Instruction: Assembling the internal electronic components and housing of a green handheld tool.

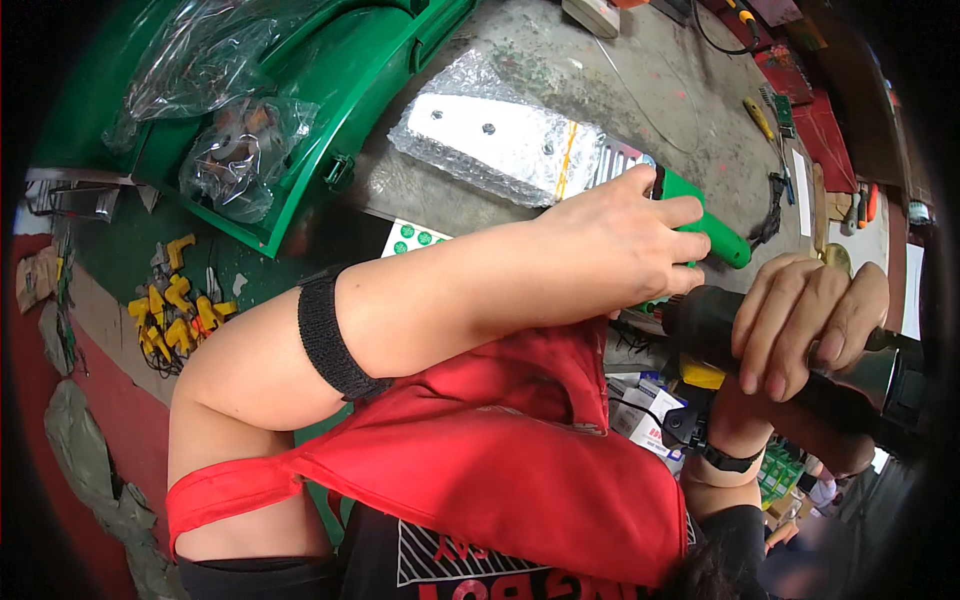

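My left hand (640, 240) is closed round a green plastic tool housing (720, 235) on the workbench, with the fingers over its top. A flat white part (490, 130), wrapped in bubble wrap with an orange band round it, lies against the left end of the housing. My right hand (810, 325) grips a dark power screwdriver (700, 325). Its front end points left, close under my left hand and beside a green part of the housing. My left hand hides where its tip ends.
A large green crate (320, 120) at upper left holds clear plastic bags (245, 160). Several yellow parts (175, 310) hang or lie at left. A yellow-handled tool (758, 117) and cables lie on the bench at right. Another person (785, 535) is partly visible at lower right.
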Available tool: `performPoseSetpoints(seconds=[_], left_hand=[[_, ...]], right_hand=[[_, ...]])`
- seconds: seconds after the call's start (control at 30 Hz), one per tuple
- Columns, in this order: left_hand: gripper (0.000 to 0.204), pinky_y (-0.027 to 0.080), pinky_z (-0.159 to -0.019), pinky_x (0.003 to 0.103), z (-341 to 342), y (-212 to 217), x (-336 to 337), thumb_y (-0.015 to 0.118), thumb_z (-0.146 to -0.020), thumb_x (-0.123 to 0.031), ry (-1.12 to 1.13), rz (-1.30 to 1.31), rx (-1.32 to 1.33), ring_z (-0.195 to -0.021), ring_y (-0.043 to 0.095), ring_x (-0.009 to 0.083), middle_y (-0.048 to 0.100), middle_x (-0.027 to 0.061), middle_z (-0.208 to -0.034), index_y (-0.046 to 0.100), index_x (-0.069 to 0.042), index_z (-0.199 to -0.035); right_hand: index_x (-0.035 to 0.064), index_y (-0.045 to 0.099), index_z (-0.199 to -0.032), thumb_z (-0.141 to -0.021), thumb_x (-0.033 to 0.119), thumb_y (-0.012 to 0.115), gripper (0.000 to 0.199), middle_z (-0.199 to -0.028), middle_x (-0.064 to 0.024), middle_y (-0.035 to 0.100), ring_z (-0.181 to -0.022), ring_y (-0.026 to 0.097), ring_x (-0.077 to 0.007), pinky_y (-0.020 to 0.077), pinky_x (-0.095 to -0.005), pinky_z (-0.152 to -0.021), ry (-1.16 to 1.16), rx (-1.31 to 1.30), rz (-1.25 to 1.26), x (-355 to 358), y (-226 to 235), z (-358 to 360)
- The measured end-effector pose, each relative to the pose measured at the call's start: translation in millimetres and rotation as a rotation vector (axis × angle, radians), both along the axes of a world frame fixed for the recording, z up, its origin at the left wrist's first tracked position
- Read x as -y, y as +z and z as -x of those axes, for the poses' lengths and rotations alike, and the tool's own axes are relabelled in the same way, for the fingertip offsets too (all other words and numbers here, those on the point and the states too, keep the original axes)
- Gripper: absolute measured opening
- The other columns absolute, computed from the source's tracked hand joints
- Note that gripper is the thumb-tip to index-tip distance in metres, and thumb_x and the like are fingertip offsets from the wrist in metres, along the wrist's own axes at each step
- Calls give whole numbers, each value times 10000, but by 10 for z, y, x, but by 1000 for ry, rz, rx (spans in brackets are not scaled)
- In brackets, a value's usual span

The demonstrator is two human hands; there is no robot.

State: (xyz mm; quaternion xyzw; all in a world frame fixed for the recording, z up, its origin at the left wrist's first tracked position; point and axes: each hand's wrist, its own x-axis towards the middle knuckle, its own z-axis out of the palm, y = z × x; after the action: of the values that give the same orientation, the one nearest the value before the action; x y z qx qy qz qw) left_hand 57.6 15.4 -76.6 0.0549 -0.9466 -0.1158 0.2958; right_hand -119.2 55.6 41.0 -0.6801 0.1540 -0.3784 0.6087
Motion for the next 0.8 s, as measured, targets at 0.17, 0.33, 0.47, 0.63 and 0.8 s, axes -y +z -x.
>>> performPoseSetpoints(seconds=[0.17, 0.33, 0.47, 0.63, 0.8], left_hand=[[387, 429, -912, 393, 28, -48, -2, 696, -771, -253, 27, 30, -39, -1151, 513, 189, 601, -31, -1233, 680, -194, -1153], [498, 424, -934, 419, 7, -5, -40, 744, -722, -230, 28, 0, 65, -1212, 501, 216, 584, -7, -1298, 636, -192, -1207], [618, 416, -937, 439, 16, 18, -79, 802, -656, -219, 3, -98, 74, -1277, 472, 260, 545, 32, -1362, 588, -178, -1235], [612, 421, -904, 468, 56, 22, -157, 822, -647, -387, 54, -83, 81, -1256, 485, 266, 534, 25, -1365, 602, -188, -1182], [578, 420, -895, 464, 153, -118, -245, 801, -655, -439, 155, -41, 16, -1242, 492, 240, 537, 11, -1358, 604, -209, -1147]], right_hand=[[41, 563, -1036, -959, 239, 610, 217, -721, -150, 693, -587, 671, -300, 551, -397, -580, 171, -13, 27, 133, -33, 35], [73, 566, -1162, -950, 238, 623, 275, -713, -83, 665, -573, 644, -269, 526, -394, -577, -210, -42, 18, -154, -10, -97], [113, 500, -1051, -958, 183, 629, 173, -757, -17, 593, -672, 641, -152, 506, -275, -675, -618, 281, 247, -491, 148, -100], [114, 472, -929, -673, 401, 801, 506, -665, 34, 543, -524, 521, -78, 403, -227, -555, -532, 156, 81, -529, 83, 267], [59, 503, -1049, -921, 339, 680, 355, -763, -97, 689, -605, 684, -252, 542, -323, -563, -23, 59, 78, -186, -86, 297]])
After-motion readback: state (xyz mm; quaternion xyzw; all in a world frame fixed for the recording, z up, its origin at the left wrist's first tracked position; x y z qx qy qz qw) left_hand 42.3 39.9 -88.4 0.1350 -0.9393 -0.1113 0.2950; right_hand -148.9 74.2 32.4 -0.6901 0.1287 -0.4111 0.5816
